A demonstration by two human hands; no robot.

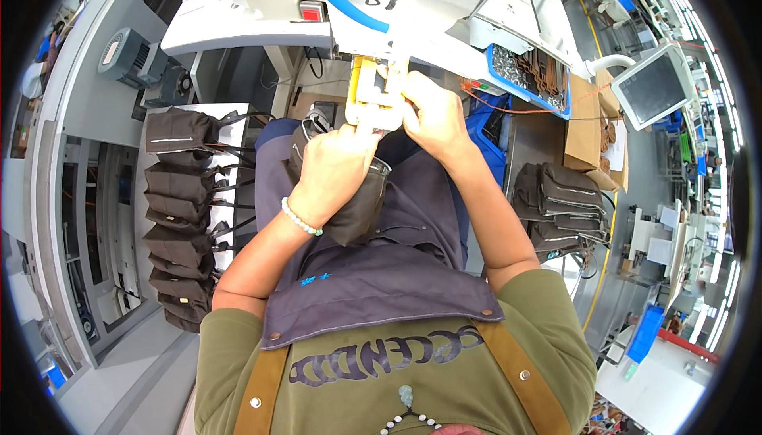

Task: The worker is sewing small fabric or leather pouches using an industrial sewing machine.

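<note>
A yellow-and-white fixture (365,90) sits at the front of a white machine (432,2), between my hands. My left hand (329,165) is closed on the top of a dark grey fabric bag (353,213), just below the fixture; the bag hangs over my lap, partly behind that hand and forearm. My right hand (432,117) has its fingers bent and pressed at the fixture's right side; what they grip is hidden. Whether either hand touches the fixture itself is hard to tell.
Several dark bags (178,197) line a white stand at left; more bags (556,205) lie at right beside a cardboard box (583,145). A blue tray of small metal parts (516,70), a screen (649,86) and a blue bin (484,137) are at upper right. A motor (127,58) is upper left.
</note>
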